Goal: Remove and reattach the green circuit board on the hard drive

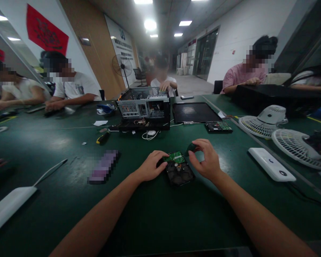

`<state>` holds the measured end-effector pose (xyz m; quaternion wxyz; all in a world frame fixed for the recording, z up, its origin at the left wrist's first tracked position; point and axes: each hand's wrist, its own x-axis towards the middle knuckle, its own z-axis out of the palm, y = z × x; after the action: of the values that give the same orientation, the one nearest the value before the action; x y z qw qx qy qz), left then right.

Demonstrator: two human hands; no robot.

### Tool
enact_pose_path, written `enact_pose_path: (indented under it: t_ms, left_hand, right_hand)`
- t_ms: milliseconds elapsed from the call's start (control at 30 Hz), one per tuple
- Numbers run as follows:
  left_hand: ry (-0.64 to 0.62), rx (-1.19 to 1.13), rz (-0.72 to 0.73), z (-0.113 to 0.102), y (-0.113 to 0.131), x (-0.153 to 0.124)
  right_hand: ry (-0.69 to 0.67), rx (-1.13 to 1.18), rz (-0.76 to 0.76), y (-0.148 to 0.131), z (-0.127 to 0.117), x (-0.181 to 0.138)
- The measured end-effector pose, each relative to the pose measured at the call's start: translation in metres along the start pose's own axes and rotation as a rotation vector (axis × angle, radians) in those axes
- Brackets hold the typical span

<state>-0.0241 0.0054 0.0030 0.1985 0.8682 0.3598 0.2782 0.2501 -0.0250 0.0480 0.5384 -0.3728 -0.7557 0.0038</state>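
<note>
A hard drive [179, 174] lies on the green table in front of me, its green circuit board facing up at the far end. My left hand [153, 165] grips the drive's left edge, thumb and fingers closed at the circuit board end. Just beyond the drive's right side, my right hand [205, 159] is curled, thumb and forefinger around a small dark rounded object [192, 147]. What kind of object it is I cannot make out. The right hand appears apart from the drive.
An opened computer case [143, 110] stands ahead, with a person behind it. Right of it are a black panel [196, 112] and another circuit-board drive [218, 127]. A phone [103, 166], a yellow-handled tool [103, 137], a white device [271, 164] and fan parts [258, 125] surround me.
</note>
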Motion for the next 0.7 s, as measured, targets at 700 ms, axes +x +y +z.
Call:
enact_pose_path:
  t_ms: [700]
  left_hand:
    - [0.006, -0.003, 0.016, -0.0014, 0.0018, 0.0001]
  right_hand:
    - [-0.015, 0.043, 0.107, 0.0037, 0.0064, -0.0081]
